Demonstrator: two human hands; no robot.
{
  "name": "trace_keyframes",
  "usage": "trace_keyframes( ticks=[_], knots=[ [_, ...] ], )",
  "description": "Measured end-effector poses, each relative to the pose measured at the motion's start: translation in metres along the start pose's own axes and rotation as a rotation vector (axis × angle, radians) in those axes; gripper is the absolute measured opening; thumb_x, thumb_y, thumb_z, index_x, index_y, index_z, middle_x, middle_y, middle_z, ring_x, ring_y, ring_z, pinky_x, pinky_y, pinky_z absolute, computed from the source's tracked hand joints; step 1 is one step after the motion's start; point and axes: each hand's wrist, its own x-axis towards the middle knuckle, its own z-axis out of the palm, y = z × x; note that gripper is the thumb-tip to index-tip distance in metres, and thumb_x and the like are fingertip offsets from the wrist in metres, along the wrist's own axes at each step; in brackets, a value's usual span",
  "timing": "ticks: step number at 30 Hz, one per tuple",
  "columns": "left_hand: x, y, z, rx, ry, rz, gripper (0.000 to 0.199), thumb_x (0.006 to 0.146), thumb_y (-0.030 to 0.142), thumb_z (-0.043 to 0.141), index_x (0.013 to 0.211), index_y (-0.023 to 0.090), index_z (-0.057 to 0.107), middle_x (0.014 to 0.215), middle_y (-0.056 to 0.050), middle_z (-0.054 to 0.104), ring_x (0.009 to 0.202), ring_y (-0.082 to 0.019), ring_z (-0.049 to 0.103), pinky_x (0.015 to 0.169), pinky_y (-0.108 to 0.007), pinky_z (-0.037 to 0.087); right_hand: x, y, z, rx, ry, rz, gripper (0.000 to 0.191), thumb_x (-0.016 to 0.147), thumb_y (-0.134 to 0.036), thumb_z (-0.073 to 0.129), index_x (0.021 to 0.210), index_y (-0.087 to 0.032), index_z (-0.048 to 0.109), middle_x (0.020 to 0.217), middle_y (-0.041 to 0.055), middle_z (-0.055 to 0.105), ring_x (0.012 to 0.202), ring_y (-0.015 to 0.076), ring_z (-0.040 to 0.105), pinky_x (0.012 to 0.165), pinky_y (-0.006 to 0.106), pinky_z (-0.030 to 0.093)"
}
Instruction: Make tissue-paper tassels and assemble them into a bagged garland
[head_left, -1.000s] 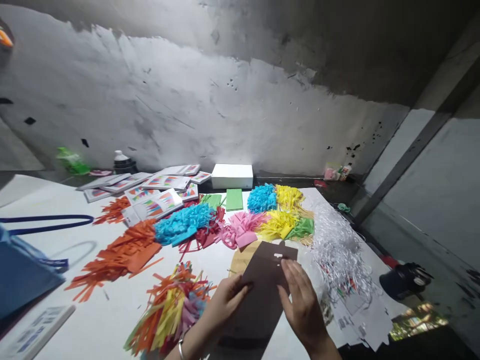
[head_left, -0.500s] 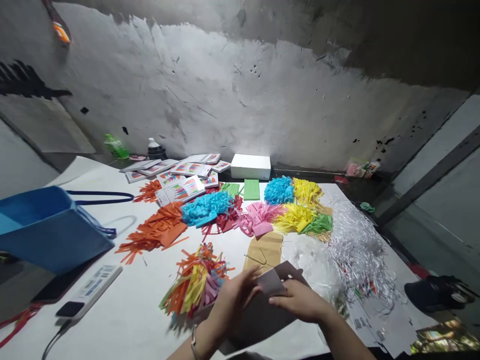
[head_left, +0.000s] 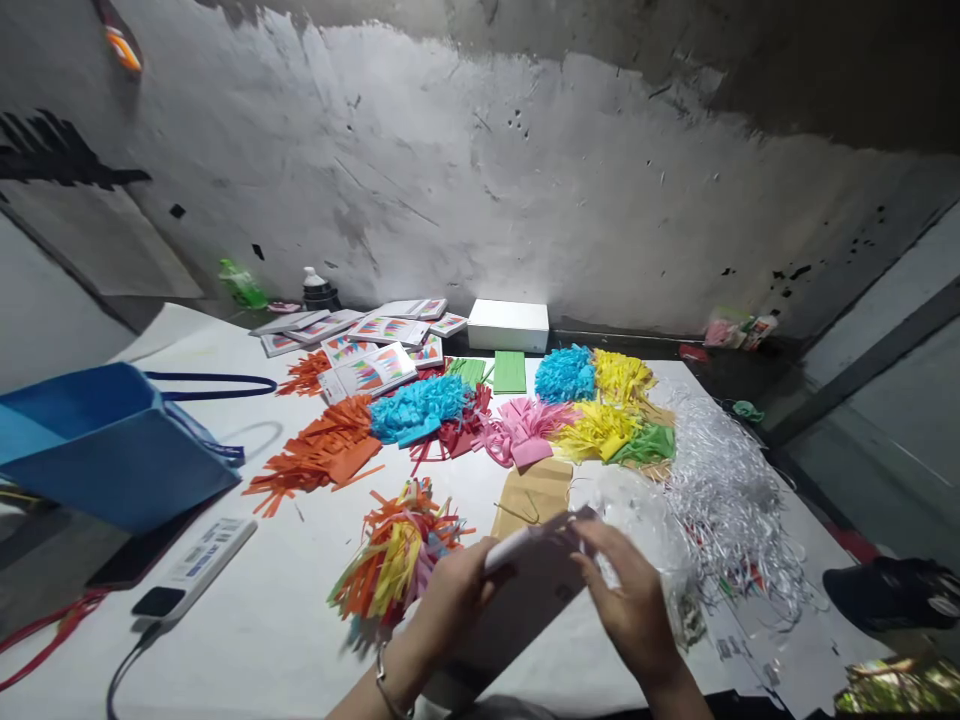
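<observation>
A flat cardboard box [head_left: 517, 625], its near side in grey shadow, stands tilted at the front of the table. My left hand [head_left: 459, 598], with a bracelet at the wrist, is closed round the box's upper left edge. Fingers of my right hand [head_left: 626, 595] pinch the flap at the upper right corner. What lies inside the box cannot be seen. Just left of it sits a bundle of multicoloured paper tassels [head_left: 397, 555]. Behind the box is a brown paper piece [head_left: 529, 490] with a bent wire on it.
Tassel piles in orange [head_left: 322, 445], blue [head_left: 420, 408], pink [head_left: 525, 425] and yellow [head_left: 596, 430] cover the middle. Printed boxes [head_left: 371, 370] and a white box [head_left: 508, 325] stand behind. A blue bag [head_left: 112, 440] and power bank [head_left: 196, 565] are left; shredded white strips [head_left: 731, 500] right.
The box's raised flap has been folded down along the top edge. My right hand has turned upward and shifted to the upper right corner; my left hand stays on the box.
</observation>
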Motion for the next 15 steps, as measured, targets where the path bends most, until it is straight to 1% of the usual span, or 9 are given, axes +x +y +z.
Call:
trace_keyframes(
  ticks=[1, 2, 3, 4, 5, 7, 9, 12, 15],
  knots=[
    [0.002, -0.002, -0.004, -0.035, 0.057, -0.022, 0.012, 0.086, 0.028, 0.053, 0.088, 0.021, 0.062, 0.077, -0.002, 0.069, 0.07, -0.019, 0.063, 0.063, -0.025, 0.044, -0.008, 0.011, 0.006, -0.001, 0.182, 0.052, 0.037, 0.079, -0.028, 0.066, 0.116, -0.023, 0.064, 0.117, 0.0085, 0.067, 0.11, 0.0241, 0.06, 0.098, 0.041, 0.045],
    [0.003, -0.002, -0.007, -0.078, 0.104, -0.038, 0.013, 0.087, 0.03, 0.052, 0.087, 0.02, 0.061, 0.075, -0.001, 0.067, 0.068, -0.018, 0.062, 0.062, -0.025, 0.043, -0.016, 0.02, 0.014, 0.029, 0.29, 0.132, 0.051, 0.075, -0.03, 0.07, 0.123, -0.021, 0.058, 0.125, 0.0109, 0.062, 0.114, 0.026, 0.058, 0.099, 0.044, 0.044],
    [0.004, -0.002, -0.01, -0.125, 0.133, -0.047, 0.015, 0.087, 0.032, 0.052, 0.086, 0.02, 0.06, 0.074, -0.001, 0.066, 0.066, -0.018, 0.06, 0.061, -0.024, 0.043, -0.024, 0.028, 0.024, 0.106, 0.303, 0.224, 0.064, 0.07, -0.032, 0.075, 0.129, -0.02, 0.053, 0.129, 0.0126, 0.059, 0.115, 0.0275, 0.058, 0.097, 0.044, 0.046],
    [0.005, -0.001, -0.011, -0.172, 0.149, -0.05, 0.016, 0.087, 0.034, 0.052, 0.085, 0.02, 0.06, 0.072, 0.0, 0.064, 0.065, -0.017, 0.059, 0.06, -0.024, 0.043, -0.031, 0.032, 0.036, 0.214, 0.242, 0.304, 0.075, 0.063, -0.034, 0.079, 0.131, -0.018, 0.051, 0.128, 0.0135, 0.059, 0.114, 0.0291, 0.058, 0.094, 0.044, 0.049],
    [0.006, 0.002, -0.011, -0.218, 0.15, -0.043, 0.016, 0.086, 0.035, 0.053, 0.085, 0.02, 0.059, 0.072, 0.0, 0.064, 0.064, -0.017, 0.058, 0.06, -0.024, 0.043, -0.037, 0.033, 0.048, 0.322, 0.164, 0.382, 0.077, 0.058, -0.035, 0.081, 0.128, -0.017, 0.054, 0.122, 0.0133, 0.064, 0.109, 0.0301, 0.061, 0.089, 0.043, 0.052],
    [0.009, 0.008, -0.008, -0.311, 0.147, -0.016, 0.017, 0.084, 0.036, 0.056, 0.085, 0.02, 0.059, 0.072, 0.0, 0.062, 0.065, -0.017, 0.057, 0.06, -0.024, 0.043, -0.042, 0.028, 0.065, 0.494, 0.073, 0.525, 0.059, 0.062, -0.04, 0.078, 0.114, -0.016, 0.064, 0.107, 0.0118, 0.071, 0.098, 0.0299, 0.066, 0.081, 0.04, 0.056],
    [0.012, 0.014, -0.004, -0.405, 0.161, -0.001, 0.021, 0.084, 0.04, 0.056, 0.09, 0.02, 0.059, 0.076, -0.001, 0.063, 0.069, -0.019, 0.058, 0.063, -0.025, 0.045, -0.038, 0.017, 0.069, 0.571, 0.116, 0.59, 0.041, 0.072, -0.044, 0.07, 0.1, -0.014, 0.07, 0.095, 0.0112, 0.073, 0.088, 0.029, 0.068, 0.077, 0.038, 0.057],
    [0.015, 0.015, 0.003, -0.516, 0.187, -0.017, 0.031, 0.089, 0.047, 0.047, 0.097, 0.019, 0.059, 0.085, -0.005, 0.065, 0.077, -0.022, 0.06, 0.068, -0.028, 0.048, -0.029, 0.008, 0.059, 0.567, 0.173, 0.535, 0.034, 0.077, -0.046, 0.067, 0.091, -0.015, 0.072, 0.091, 0.0106, 0.074, 0.084, 0.0278, 0.069, 0.077, 0.035, 0.056],
    [0.017, 0.012, 0.008, -0.574, 0.137, -0.057, 0.038, 0.091, 0.051, 0.041, 0.092, 0.019, 0.061, 0.083, -0.007, 0.065, 0.076, -0.023, 0.06, 0.067, -0.029, 0.048, -0.029, 0.013, 0.05, 0.554, 0.175, 0.51, 0.037, 0.08, -0.049, 0.064, 0.091, -0.015, 0.072, 0.088, 0.011, 0.074, 0.082, 0.0278, 0.069, 0.074, 0.034, 0.057]
  ],
)
